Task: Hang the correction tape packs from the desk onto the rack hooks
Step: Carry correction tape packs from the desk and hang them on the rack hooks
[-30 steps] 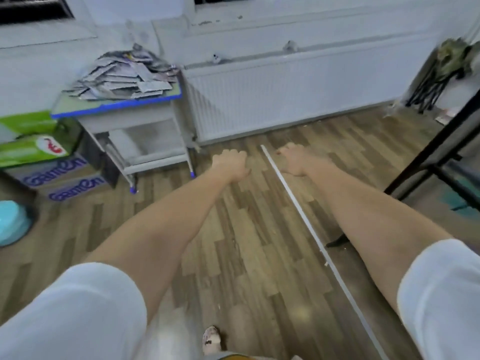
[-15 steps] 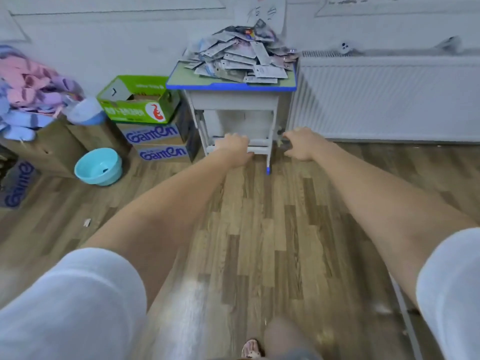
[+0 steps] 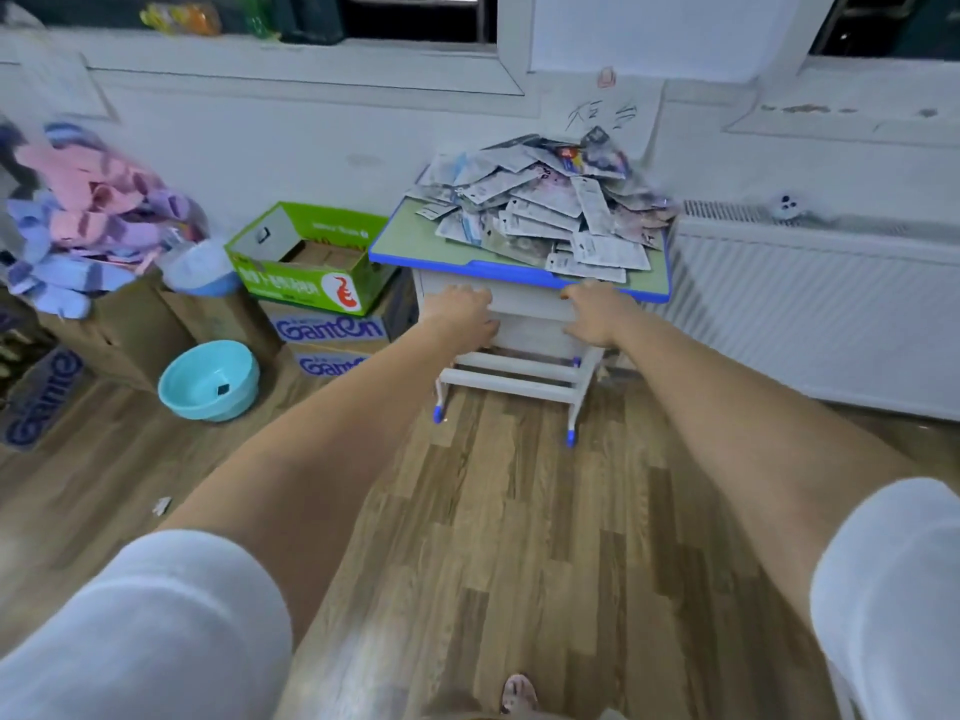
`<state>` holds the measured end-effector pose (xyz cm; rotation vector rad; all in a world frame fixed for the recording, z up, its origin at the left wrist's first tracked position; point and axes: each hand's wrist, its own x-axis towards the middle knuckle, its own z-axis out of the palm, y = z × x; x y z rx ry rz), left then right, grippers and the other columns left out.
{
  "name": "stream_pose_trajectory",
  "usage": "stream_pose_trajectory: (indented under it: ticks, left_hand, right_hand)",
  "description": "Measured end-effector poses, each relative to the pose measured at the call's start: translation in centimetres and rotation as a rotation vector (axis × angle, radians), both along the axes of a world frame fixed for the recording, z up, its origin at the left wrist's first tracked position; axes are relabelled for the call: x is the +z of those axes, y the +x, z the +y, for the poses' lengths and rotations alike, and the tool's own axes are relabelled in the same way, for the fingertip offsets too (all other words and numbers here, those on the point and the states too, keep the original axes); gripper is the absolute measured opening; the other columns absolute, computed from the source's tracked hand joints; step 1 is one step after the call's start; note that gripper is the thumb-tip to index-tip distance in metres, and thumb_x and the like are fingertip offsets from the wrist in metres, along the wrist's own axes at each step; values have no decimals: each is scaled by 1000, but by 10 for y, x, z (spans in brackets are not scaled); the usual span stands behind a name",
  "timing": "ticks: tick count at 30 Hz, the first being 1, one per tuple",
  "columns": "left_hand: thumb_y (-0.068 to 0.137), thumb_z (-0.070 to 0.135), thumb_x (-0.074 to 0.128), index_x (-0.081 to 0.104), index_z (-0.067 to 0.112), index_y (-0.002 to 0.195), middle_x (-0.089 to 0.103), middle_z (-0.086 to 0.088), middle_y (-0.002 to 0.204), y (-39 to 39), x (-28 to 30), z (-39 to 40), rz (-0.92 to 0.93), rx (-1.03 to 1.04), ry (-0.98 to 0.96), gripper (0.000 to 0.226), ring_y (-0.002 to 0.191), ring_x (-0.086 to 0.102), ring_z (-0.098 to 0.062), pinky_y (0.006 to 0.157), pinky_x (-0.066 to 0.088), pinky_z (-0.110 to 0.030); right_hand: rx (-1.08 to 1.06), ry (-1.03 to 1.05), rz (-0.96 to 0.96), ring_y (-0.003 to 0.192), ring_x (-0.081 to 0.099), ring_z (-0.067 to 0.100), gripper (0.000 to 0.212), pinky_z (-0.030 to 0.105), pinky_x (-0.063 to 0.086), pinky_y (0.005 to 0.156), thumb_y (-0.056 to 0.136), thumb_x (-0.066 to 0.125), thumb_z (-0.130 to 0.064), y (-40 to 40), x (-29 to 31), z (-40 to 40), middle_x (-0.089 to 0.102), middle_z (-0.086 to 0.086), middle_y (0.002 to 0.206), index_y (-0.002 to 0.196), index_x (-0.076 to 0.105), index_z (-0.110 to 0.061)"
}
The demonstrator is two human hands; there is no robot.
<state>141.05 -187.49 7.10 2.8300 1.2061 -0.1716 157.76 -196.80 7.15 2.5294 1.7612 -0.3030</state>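
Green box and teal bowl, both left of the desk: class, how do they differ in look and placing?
The green box is a straight-sided carton with print, open at the top; the teal bowl is round and plain. The box is stacked on printed cartons; the bowl sits on the wooden floor. Both face upward.

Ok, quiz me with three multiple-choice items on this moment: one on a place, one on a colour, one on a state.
1. Where do the correction tape packs lie?
A. heaped on the desk top
B. in the bowl
C. on the floor

2. What colour is the bowl on the floor?
A. red
B. light blue
C. black

3. What do the hands hold?
A. one pack each
B. nothing
C. the bowl

Answers: 1 A, the heap sits on the desk. 2 B, its rim and inside are light blue. 3 B, the left hand and right hand reach toward the desk front, below the packs, with no pack in either.
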Motion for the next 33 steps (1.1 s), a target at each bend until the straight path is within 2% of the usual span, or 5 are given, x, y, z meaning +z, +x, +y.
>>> stream_pose_trajectory:
  ticks: [11, 18, 24, 28, 33]
  left_hand:
    - [98, 47, 41, 37, 17, 141, 45, -11, 137, 84, -10, 195, 42, 13, -1, 52, 128, 40, -29, 97, 38, -41]
    - [98, 43, 41, 40, 17, 139, 47, -12, 135, 131, -23, 307, 1, 4, -58, 49, 127, 42, -29, 95, 40, -42]
    - [97, 40, 45, 37, 12, 139, 42, -13, 140, 174, -47, 358, -40, 4, -122, 51, 128, 39, -30, 97, 39, -44]
    - [93, 45, 49, 29, 14, 145, 29, -11, 150, 200, -58, 379, -111, 25, -168, 63, 138, 27, -29, 106, 32, -45]
    - [92, 45, 49, 31, 18, 143, 33, -9, 146, 221, -87, 388, -95, -16, -141, 60, 133, 34, -29, 103, 34, -42]
  right_hand:
    - [-18, 1, 32, 126, 39, 34, 47, 43, 39, 100, 94, 54, -25, 89, -8, 190, 38, 17, 140, 137, 41, -11]
    - [-90, -31, 54, 134, 33, 32, 60, 44, 36, 106, 94, 55, -26, 140, -23, 285, 31, 14, 148, 147, 30, -13]
    - [-90, -62, 34, 137, 33, 30, 58, 46, 30, 111, 94, 54, -28, 191, -36, 348, 31, 13, 150, 145, 32, -14]
    - [-62, 17, 38, 132, 39, 31, 51, 42, 37, 106, 94, 54, -19, 226, -33, 396, 38, 14, 144, 142, 38, -11]
    - [60, -13, -53, 131, 38, 30, 50, 40, 33, 107, 94, 51, -13, 256, -30, 443, 39, 13, 142, 142, 35, -11]
